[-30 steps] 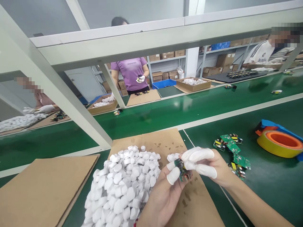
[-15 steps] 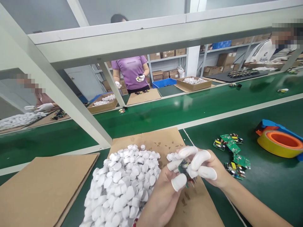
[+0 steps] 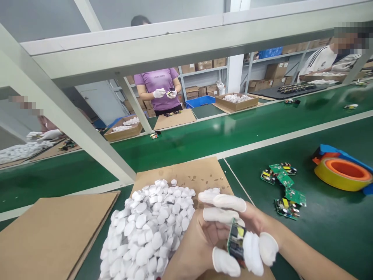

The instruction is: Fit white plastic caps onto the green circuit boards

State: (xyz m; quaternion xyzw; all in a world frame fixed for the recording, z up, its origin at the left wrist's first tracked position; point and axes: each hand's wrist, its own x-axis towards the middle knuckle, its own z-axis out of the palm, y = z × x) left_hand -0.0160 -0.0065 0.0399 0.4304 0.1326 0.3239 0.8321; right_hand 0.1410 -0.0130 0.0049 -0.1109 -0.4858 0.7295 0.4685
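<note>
Between the capped thumb and fingers of my left hand [image 3: 201, 243] is a small green circuit board [image 3: 236, 242], tilted on edge, with yellow and black parts. A soft white piece [image 3: 252, 252] sits against its component side. The thumb of my right hand [image 3: 258, 223] presses on that white piece, while its other capped fingers reach over the top of the left hand. White finger cots cover the fingertips of both hands. Left of my hands, a big heap of small white rounded pieces [image 3: 151, 229] lies on a cardboard sheet [image 3: 204, 171].
Several circuit boards [image 3: 285, 179] lie on the green bench at right, near a yellow tape roll [image 3: 335, 179]. Cardboard sheets [image 3: 55, 229] lie at left. A metal frame [image 3: 87, 128] crosses ahead. Beyond the green belt [image 3: 204, 136], co-workers handle parts.
The board has moved lower and turned, so its yellow and black parts now show. A white piece is now visible against it. My right hand's fingers have straightened over the left hand.
</note>
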